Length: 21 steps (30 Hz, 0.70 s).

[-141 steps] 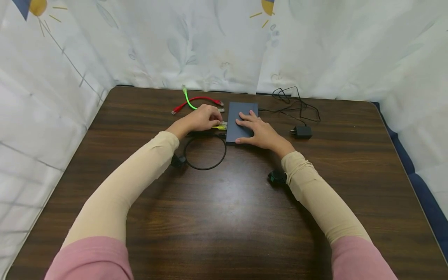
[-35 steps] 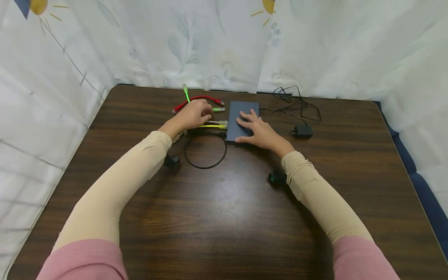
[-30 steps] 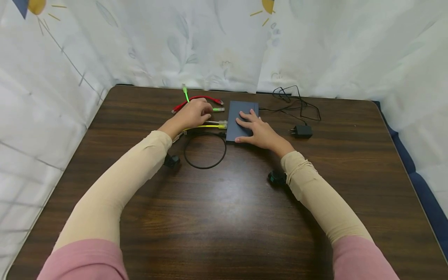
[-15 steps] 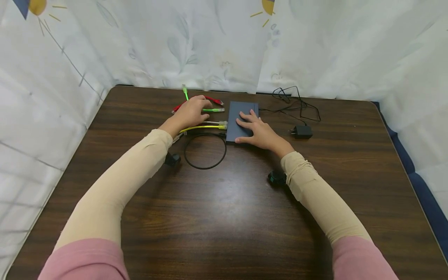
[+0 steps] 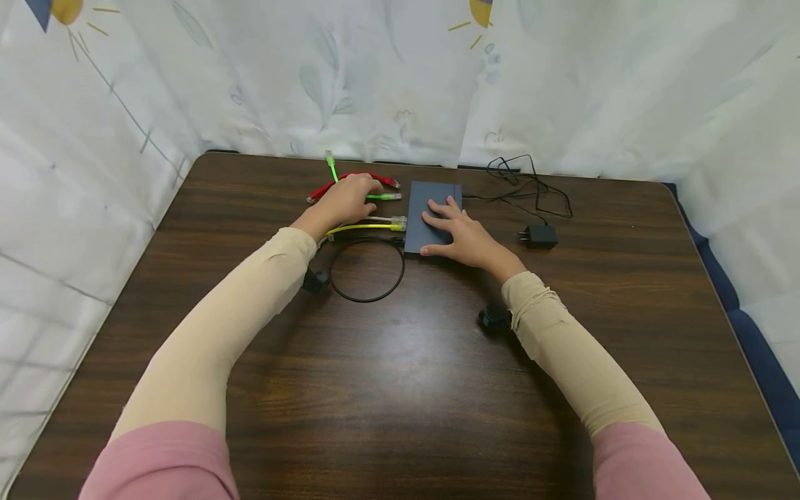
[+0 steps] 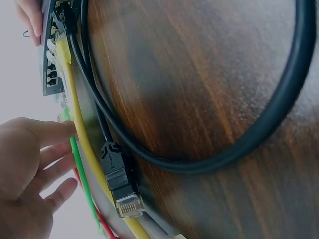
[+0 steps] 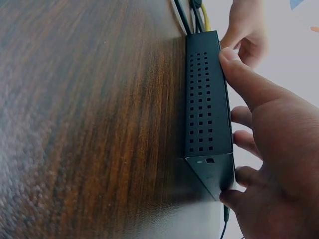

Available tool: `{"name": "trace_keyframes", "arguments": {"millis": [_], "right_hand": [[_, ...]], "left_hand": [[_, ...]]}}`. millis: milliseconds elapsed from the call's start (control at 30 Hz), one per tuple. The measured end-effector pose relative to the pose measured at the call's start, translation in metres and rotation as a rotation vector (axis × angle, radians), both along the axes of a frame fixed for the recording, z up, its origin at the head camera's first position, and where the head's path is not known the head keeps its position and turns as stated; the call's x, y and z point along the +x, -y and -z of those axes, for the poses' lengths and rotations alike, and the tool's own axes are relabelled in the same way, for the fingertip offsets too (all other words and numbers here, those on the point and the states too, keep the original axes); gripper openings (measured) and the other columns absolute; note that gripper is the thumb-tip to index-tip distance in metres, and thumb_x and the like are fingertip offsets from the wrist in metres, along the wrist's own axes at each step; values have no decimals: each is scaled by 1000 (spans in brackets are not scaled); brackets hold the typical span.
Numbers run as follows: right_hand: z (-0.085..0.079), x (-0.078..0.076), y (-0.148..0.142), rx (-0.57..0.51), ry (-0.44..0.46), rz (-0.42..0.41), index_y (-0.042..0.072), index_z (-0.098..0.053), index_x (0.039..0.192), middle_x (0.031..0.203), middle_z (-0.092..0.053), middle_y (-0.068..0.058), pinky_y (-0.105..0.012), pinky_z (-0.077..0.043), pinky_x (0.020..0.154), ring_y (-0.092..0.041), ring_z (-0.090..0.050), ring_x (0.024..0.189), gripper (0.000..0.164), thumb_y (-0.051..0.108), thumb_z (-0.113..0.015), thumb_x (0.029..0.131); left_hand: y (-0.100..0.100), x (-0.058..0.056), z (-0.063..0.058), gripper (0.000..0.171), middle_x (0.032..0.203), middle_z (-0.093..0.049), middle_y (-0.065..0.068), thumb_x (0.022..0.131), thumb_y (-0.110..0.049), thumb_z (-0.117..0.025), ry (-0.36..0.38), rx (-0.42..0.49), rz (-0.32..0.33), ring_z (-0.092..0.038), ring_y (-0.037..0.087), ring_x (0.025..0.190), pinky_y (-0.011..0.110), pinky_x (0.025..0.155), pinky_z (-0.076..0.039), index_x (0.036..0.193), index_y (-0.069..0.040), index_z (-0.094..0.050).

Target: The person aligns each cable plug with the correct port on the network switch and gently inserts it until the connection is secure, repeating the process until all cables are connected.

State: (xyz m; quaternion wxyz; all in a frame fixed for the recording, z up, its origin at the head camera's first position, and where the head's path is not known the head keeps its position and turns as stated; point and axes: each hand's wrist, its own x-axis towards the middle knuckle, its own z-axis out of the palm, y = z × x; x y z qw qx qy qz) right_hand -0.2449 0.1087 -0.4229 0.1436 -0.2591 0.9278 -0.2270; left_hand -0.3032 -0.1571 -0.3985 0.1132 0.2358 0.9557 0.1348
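Note:
A dark blue-grey network switch point(image 5: 428, 194) lies on the table, with my right hand point(image 5: 465, 236) resting on its top, fingers spread. On its left side, yellow point(image 5: 365, 226), white point(image 5: 378, 219) and black point(image 5: 367, 301) network cables are plugged in. My left hand point(image 5: 350, 199) is over the green network cable point(image 5: 382, 197), whose clear plug points at the switch but lies apart from it. In the left wrist view the thumb and fingers are loosely bent beside the green cable. The black cable's free plug point(image 6: 122, 186) lies nearby.
A red network cable point(image 5: 386, 180) lies behind the left hand, crossing the green one. To the right of the switch are a tangled black power cord point(image 5: 537, 187) and its adapter point(image 5: 539, 236). A white patterned curtain point(image 5: 400, 83) hangs behind the table.
The left hand was at the white plug beside the switch; it has let go and moved back and left to the green cable. The right hand has stayed on the switch.

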Motion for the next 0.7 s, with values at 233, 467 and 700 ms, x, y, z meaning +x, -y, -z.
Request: {"name": "trace_keyframes", "arguments": {"millis": [233, 467, 700], "right_hand": [[1, -1, 0, -5, 0, -2, 26, -29, 152, 164, -10, 4, -55, -8, 121, -25, 8, 152, 80, 56, -63, 87], [0, -1, 0, 1, 2, -4, 26, -28, 152, 164, -10, 5, -57, -8, 120, -25, 9, 152, 81, 57, -63, 86], [1, -1, 0, 4, 5, 7, 27, -29, 152, 164, -10, 6, -58, -9, 120, -25, 8, 152, 80, 58, -62, 86]], "left_hand": [[-1, -2, 2, 39, 135, -52, 16, 95, -13, -59, 16, -13, 0, -52, 32, 122, 46, 99, -46, 134, -5, -54], [-2, -4, 4, 26, 124, -60, 17, 94, -8, -60, 18, -7, 16, -58, 33, 113, 46, 94, -49, 119, -3, -63], [-3, -3, 6, 16, 114, -63, 16, 94, -8, -59, 8, -8, 50, -60, 31, 104, 44, 89, -50, 108, -3, -66]]}}
